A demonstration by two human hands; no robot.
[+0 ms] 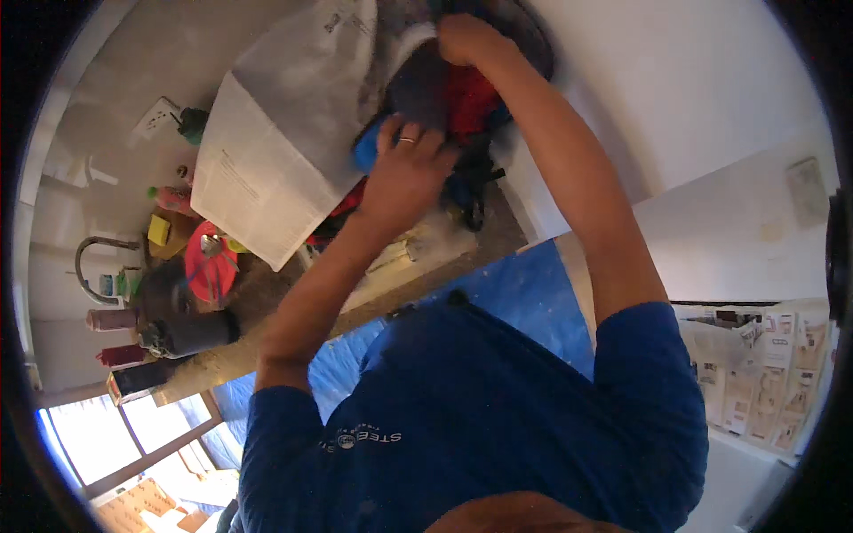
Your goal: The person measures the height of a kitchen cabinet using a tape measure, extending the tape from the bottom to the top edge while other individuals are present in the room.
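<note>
A dark grey, red and blue bag-like bundle (418, 89) with black straps lies at the top middle of the counter. My left hand (404, 178), a ring on one finger, rests on its near side with the fingers apart. Beyond and to the right, my right hand (469, 40) is curled closed at the bundle's far edge. Its fingertips are hidden, so what exactly they pinch does not show. Left of the bundle, a large whitish printed sheet or sack (267, 160) stands up and covers part of the counter.
On the left are a red plate (211, 266) with spoons, a yellow sponge (159, 229), a bottle (171, 200), a curved tap (93, 244) and a dark cylindrical container (191, 333). Blue sheeting (524, 293) hangs below the counter edge. A white wall (693, 98) bounds the right.
</note>
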